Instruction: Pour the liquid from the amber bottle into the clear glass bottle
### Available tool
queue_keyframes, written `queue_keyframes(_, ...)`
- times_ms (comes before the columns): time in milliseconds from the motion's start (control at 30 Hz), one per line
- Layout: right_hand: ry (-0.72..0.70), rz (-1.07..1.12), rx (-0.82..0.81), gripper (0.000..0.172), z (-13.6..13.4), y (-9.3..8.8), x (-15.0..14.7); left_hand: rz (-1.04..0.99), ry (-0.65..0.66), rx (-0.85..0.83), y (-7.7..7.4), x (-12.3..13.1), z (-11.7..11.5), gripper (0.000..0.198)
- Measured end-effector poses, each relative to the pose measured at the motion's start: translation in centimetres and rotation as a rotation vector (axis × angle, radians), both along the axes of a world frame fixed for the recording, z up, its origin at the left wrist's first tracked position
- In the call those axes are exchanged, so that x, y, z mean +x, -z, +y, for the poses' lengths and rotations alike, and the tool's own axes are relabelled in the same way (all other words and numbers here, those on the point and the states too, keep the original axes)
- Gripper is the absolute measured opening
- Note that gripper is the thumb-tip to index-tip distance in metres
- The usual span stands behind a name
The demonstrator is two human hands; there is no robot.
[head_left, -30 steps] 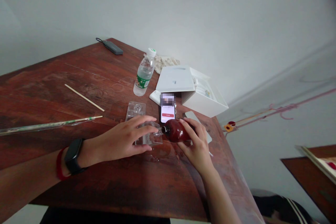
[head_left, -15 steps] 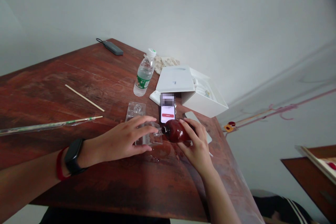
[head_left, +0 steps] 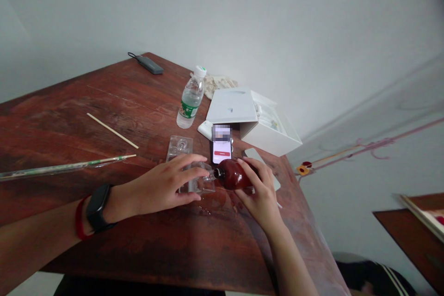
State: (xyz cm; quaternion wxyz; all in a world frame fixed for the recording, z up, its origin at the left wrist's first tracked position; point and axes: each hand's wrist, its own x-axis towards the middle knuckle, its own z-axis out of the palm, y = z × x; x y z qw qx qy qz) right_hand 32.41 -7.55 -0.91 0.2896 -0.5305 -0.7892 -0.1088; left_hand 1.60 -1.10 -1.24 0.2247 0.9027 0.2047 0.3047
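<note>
A wooden table (head_left: pixel 104 101) stands against a pale wall (head_left: pixel 277 32), with a water bottle (head_left: pixel 190 99), a white box (head_left: pixel 270 134) and a phone (head_left: pixel 221 150) towards its far side. Near the table's middle, a brown bottle (head_left: pixel 231 174) lies on its side, its long axis running roughly left to right and its neck pointing left into the mouth of a clear square vessel (head_left: pixel 197 185). (Whether glass meets glass there is too small to tell.) The right hand (head_left: pixel 260 194) is the nearer to the bottle, its fingers curled closely around the body and holding it. The left hand (head_left: pixel 163 182) lies over the vessel, fingers spread across the top, thumb along the near side. A second clear block (head_left: pixel 179 145) sits just beyond, while a chopstick (head_left: pixel 113 130) and a long thin tube (head_left: pixel 62 167) lie to the left.
</note>
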Motion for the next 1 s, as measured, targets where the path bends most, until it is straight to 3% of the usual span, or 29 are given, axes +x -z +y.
queue_keyframes(1000,0.016,0.017,-0.01,0.069,-0.19,0.14,-0.01,-0.011,-0.003,-0.046,-0.09,-0.03,-0.19,0.047)
